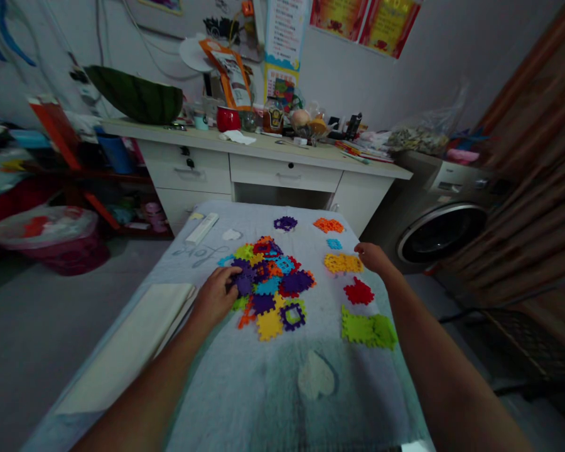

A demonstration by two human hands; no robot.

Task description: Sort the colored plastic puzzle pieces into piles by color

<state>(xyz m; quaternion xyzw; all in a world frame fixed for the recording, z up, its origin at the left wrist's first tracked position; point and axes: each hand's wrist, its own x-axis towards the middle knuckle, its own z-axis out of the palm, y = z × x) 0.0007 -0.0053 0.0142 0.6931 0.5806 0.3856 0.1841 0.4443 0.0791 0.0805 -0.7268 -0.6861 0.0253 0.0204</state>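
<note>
Near the right edge of the table (245, 389), right hand (373, 256) touches yellow pieces (343, 263)

Halved watermelon (134, 97) and red mug (228, 118) on the white desk (282, 172), perhaps a washing machine (440, 232) beside it.

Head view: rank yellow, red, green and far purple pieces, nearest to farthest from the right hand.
1. Yellow piece, just left of the right hand.
2. Red piece, toward the person.
3. Green pieces, closer to the person.
4. Purple piece, far left.
</note>
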